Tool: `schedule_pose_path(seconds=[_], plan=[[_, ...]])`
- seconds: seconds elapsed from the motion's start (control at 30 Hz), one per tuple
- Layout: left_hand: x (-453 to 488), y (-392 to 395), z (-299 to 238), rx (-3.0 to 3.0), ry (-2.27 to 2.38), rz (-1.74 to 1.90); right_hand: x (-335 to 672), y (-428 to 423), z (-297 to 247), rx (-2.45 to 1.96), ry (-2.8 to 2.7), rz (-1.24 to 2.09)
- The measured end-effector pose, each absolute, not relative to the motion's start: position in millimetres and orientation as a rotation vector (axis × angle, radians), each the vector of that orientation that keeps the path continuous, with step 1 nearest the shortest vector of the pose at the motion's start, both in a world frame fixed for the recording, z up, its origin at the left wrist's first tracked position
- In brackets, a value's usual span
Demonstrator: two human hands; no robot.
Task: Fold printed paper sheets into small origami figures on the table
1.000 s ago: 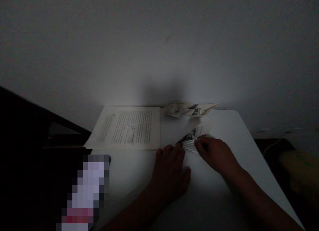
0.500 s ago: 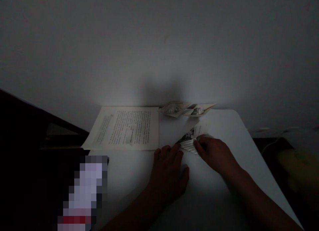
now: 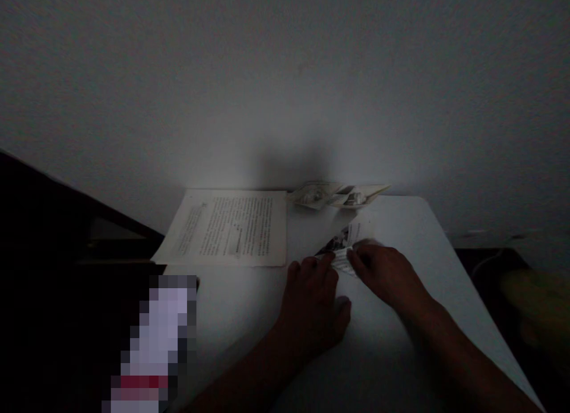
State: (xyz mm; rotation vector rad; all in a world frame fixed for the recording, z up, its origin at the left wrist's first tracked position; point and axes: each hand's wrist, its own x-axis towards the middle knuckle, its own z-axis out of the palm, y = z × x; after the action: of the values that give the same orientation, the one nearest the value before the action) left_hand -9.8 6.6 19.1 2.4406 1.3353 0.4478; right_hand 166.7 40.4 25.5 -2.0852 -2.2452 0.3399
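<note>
A small sheet of printed paper (image 3: 345, 246), folded to a slanted shape, lies on the white table (image 3: 401, 353). My left hand (image 3: 314, 303) rests flat on the table with its fingers stretched out, the fingertips pressing the paper's left edge. My right hand (image 3: 385, 276) lies on the paper's right part, fingers curled down onto it. The room is dim and fine detail of the fingers is hard to see.
A stack of printed pages (image 3: 231, 227) lies at the back left of the table. Two folded paper boats (image 3: 338, 195) sit against the white wall (image 3: 285, 86). Dark furniture (image 3: 53, 270) is at the left, and a blurred object (image 3: 154, 341) sits near the front left.
My left hand has slid a little to the right and forward, its fingertips now on the paper's edge. My right hand has hardly moved.
</note>
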Motion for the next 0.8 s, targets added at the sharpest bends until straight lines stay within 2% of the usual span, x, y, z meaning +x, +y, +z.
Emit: schedule_pose_path(seconds=[0.33, 0.8], plan=[[-13.9, 0.4, 19.4, 2.436, 1.546, 0.460, 166.8, 41.8, 24.8, -2.088, -2.248, 0.339], [-16.4, 3.4, 12.9, 2.426, 1.576, 0.513, 171.5, 40.7, 22.1, -2.035, -2.229, 0.419]])
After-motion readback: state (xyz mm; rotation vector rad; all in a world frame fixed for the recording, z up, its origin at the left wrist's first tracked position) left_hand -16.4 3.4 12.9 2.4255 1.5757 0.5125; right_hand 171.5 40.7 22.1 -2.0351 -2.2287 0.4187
